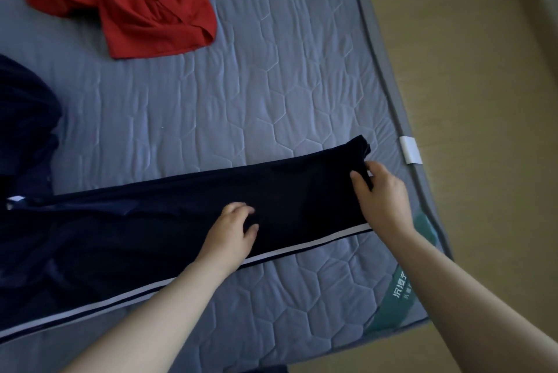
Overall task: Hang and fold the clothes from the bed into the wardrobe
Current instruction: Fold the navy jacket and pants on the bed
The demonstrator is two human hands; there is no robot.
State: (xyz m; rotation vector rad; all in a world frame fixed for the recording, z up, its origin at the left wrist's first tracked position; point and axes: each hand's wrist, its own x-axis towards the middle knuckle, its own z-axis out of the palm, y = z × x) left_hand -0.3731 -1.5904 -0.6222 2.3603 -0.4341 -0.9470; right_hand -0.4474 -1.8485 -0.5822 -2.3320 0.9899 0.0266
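Holding navy trousers (302, 191) flat: left hand (231, 229) seemingly pinches mid-leg, right hand (382, 194) grips the hem.

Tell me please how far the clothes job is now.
Done: nothing visibly; no wardrobe is in view. In hand: the navy trousers lie stretched on the mattress, left hand holding mid-leg, right hand pinching the hem. Remaining: the crumpled red garment and another dark garment, both unfolded.
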